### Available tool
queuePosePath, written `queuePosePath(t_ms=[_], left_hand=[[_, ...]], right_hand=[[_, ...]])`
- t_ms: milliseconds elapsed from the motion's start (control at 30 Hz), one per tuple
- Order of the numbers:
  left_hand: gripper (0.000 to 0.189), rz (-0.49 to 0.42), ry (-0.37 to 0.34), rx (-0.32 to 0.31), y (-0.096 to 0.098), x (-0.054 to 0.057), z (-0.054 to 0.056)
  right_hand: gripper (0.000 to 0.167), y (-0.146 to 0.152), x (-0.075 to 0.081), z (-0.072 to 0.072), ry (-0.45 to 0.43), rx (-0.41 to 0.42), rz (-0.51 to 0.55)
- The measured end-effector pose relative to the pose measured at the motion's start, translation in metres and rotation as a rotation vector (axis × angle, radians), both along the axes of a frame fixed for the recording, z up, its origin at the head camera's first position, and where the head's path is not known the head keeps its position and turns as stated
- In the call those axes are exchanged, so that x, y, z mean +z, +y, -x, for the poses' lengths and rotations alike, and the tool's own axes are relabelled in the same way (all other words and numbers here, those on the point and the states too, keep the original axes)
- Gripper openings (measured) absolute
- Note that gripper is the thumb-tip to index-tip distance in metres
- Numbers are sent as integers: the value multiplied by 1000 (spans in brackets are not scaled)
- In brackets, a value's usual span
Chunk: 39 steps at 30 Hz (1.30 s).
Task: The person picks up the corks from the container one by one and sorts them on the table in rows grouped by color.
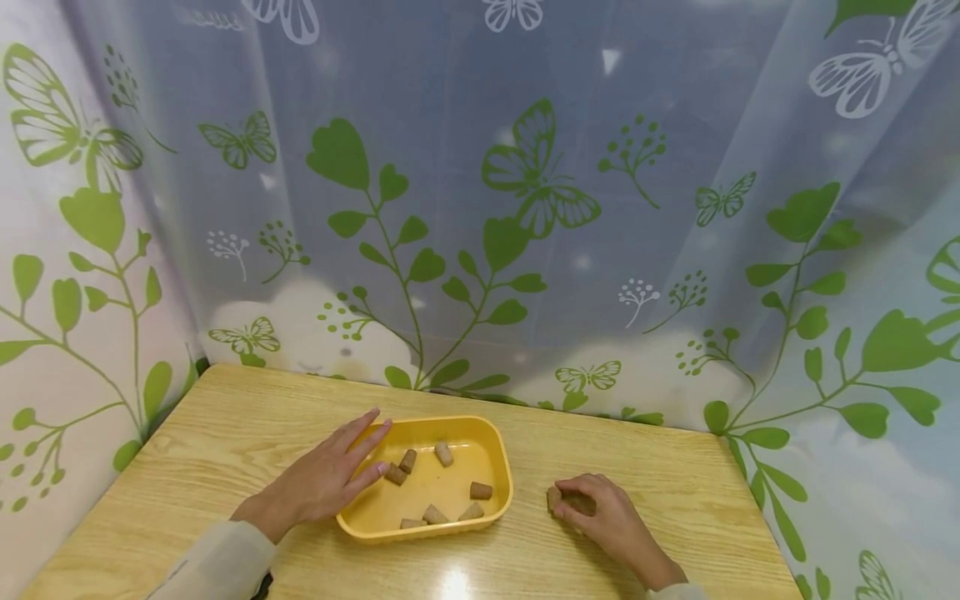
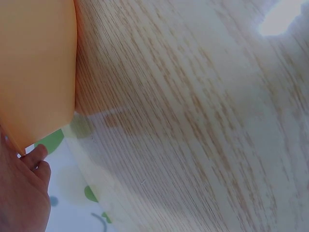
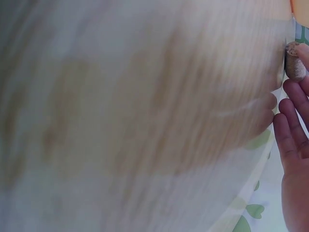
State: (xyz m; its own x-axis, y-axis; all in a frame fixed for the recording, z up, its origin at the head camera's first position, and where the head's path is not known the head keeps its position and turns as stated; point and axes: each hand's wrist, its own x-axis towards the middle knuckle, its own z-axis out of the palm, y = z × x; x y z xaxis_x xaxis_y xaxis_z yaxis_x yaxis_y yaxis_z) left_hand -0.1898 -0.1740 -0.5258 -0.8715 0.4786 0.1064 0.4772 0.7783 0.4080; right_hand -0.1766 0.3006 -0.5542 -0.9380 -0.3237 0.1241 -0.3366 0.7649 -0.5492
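Note:
A yellow plastic tray [image 1: 431,490] sits on the table, holding several small tapered cork stoppers, such as the darker cork [image 1: 482,491] at its right side. My left hand [image 1: 318,482] lies over the tray's left rim with fingers stretched out; the left wrist view catches the tray's outer wall [image 2: 38,72] beside it. To the right of the tray, my right hand [image 1: 609,512] pinches one cork stopper [image 1: 553,500] between thumb and fingers, at the tabletop. That same cork [image 3: 294,67] shows at the right edge of the right wrist view, with the other fingers spread below it.
The wood-grain table [image 1: 247,417] reaches back to a curtain [image 1: 450,275] printed with green leaves and butterflies, which also hangs along both sides. Light glares off the tabletop in front of the tray.

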Motion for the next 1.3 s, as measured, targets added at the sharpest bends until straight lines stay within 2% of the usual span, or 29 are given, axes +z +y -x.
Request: queuePosePath(t_ms=[433,700,1067,1300], left_hand=[[68,3,-3,3,0,0,0],[67,5,25,2,1,-1,0],[68,10,15,0,0,-1,1],[68,13,9,-3,0,0,0]], right_hand=[[39,-1,-1,-1,16,-10,-1],[37,-2,2,-1,17,-28,6],[36,-8,16,3,4,-65,62],[35,-19,28,8,16,-55,75]])
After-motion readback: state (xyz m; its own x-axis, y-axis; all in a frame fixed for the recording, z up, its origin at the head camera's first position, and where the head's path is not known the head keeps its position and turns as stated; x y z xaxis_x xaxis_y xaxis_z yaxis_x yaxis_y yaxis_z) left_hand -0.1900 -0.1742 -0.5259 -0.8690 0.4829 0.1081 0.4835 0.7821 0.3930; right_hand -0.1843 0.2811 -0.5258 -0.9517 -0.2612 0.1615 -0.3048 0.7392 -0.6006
